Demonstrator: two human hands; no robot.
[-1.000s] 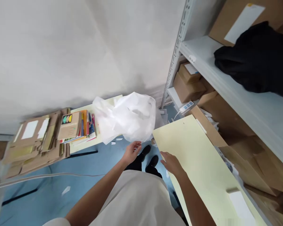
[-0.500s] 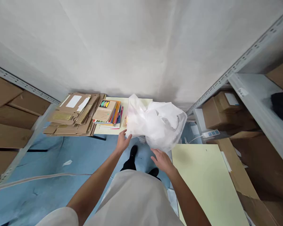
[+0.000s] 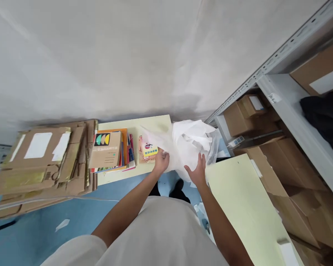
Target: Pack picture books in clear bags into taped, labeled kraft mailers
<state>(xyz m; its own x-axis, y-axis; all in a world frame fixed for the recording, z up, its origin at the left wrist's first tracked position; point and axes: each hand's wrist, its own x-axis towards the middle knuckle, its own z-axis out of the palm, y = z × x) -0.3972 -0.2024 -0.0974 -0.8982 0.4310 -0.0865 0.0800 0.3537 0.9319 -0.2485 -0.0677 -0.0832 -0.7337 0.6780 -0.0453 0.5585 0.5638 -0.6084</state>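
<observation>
A thin, translucent white plastic bag [image 3: 180, 162] bulges at the table's right end, with torn white paper [image 3: 192, 129] showing at its top. My left hand [image 3: 161, 162] is closed on the bag's left edge, its fingers bunched over the thin film. Against the bag's near side rests my right hand [image 3: 197, 173], open, with thumb and fingers apart. Just left of my left hand lie small pink and yellow printed booklets [image 3: 148, 149], partly covered by the film. Further left is a pile of books [image 3: 107, 149] with a tan cover on top.
Flattened cardboard boxes [image 3: 39, 177] are stacked at the table's left end. A second pale table [image 3: 238, 195] stands at my right. Beyond it, a metal shelf [image 3: 277, 92] holds cartons and a power strip [image 3: 235, 142]. A pale wall rises behind the table.
My left hand has closed on the bag's edge and pulled the film rightward, uncovering the booklets. My right hand has moved up against the bag. The view has shifted too.
</observation>
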